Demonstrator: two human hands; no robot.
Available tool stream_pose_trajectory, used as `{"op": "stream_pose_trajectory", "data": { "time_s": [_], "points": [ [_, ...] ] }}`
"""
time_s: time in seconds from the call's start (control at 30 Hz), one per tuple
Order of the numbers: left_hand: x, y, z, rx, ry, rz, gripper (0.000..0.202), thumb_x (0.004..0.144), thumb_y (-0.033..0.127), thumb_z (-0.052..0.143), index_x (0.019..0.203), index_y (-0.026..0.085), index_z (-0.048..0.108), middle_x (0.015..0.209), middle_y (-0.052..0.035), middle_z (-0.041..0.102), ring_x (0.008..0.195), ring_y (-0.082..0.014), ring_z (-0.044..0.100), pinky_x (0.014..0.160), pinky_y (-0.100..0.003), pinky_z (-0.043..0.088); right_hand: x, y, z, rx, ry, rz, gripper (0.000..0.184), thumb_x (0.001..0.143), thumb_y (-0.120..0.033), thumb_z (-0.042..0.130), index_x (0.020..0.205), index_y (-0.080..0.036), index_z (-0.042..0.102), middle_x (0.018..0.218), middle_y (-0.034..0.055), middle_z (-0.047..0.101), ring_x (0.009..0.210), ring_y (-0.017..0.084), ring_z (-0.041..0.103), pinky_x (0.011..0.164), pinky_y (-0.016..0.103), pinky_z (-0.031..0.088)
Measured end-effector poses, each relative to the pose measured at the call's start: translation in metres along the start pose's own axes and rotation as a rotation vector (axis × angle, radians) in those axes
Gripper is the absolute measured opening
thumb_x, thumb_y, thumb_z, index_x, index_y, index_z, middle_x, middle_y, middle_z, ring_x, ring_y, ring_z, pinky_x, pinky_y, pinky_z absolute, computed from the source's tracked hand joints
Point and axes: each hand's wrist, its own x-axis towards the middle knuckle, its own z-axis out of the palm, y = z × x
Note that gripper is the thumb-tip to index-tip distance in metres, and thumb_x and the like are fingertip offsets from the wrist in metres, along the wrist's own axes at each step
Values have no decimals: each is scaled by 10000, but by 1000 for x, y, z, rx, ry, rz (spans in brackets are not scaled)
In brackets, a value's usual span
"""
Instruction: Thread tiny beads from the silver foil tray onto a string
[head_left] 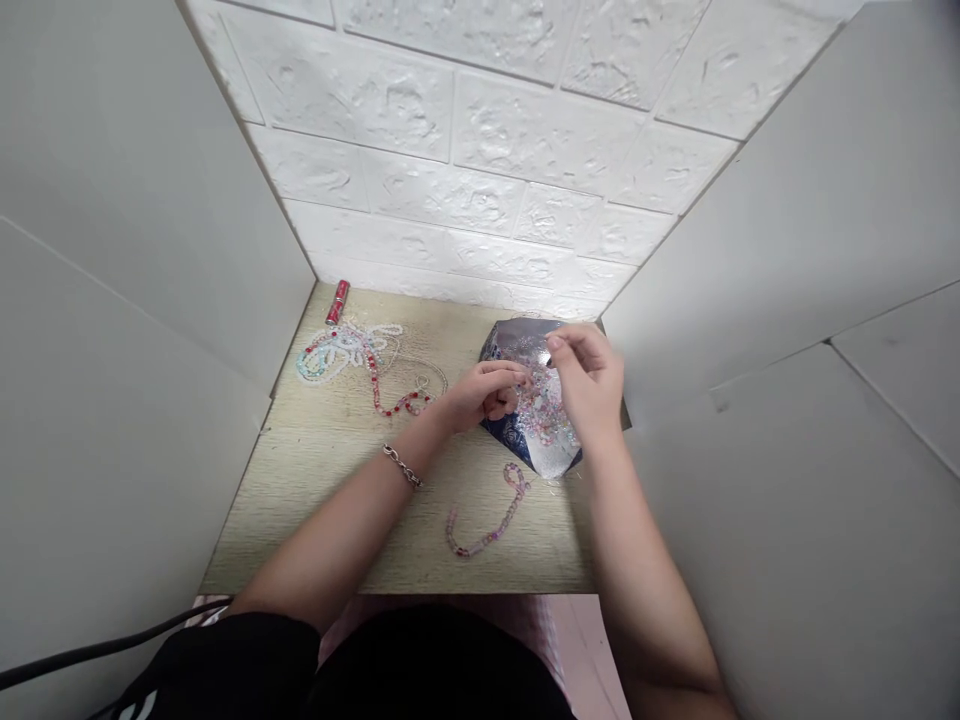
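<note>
A blue box (501, 352) lined with clear plastic sits at the right of the small wooden table (337, 500); pale pink and clear beads fill it. My left hand (484, 392) is curled at the box's left rim, its fingers pinched on something small I cannot make out. My right hand (589, 385) hovers over the box with its fingertips pinched together above the beads; what they hold is too small to name. A chain bracelet (403, 466) circles my left wrist.
A pink-purple bead strand (491, 525) lies near the table's front edge. Tangled white, teal and red bead strands (352, 355) lie at the back left beside a small red tube (338, 300). White walls close in on three sides. A black cable (112, 645) runs at lower left.
</note>
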Motion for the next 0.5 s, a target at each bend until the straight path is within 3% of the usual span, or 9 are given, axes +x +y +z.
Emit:
{"op": "stream_pose_trajectory", "data": {
  "time_s": [0.13, 0.3, 0.43, 0.5],
  "points": [
    [-1, 0, 1, -21, -78, -50, 148, 609, 244, 583, 641, 112, 523, 699, -15, 499, 460, -38, 432, 323, -155, 242, 17, -27, -13, 68, 3, 37, 135, 783, -345, 490, 738, -220, 509, 544, -37, 429, 488, 77, 444, 468, 224, 352],
    [-2, 1, -1, -76, -185, -101, 140, 567, 218, 583, 600, 115, 493, 730, -18, 501, 492, -43, 443, 350, -166, 274, 42, -67, -30, 285, 90, -94, 78, 790, -241, 479, 719, -210, 471, 484, -68, 422, 406, 39, 410, 404, 196, 302],
    [-1, 2, -6, -119, -241, -138, 141, 566, 223, 572, 575, 111, 485, 730, -28, 510, 515, -54, 462, 394, -174, 332, 58, -95, -45, 276, 162, -182, 157, 821, -235, 397, 683, -219, 470, 584, -61, 547, 555, 67, 569, 458, 212, 357],
    [-1, 2, -8, -131, -257, -158, 140, 567, 217, 568, 565, 109, 480, 729, -31, 514, 532, -60, 479, 441, -185, 371, 64, -109, -50, 223, 96, -223, 203, 845, -289, 329, 736, -264, 499, 735, -58, 595, 762, 108, 612, 533, 219, 412]
  ]
}}
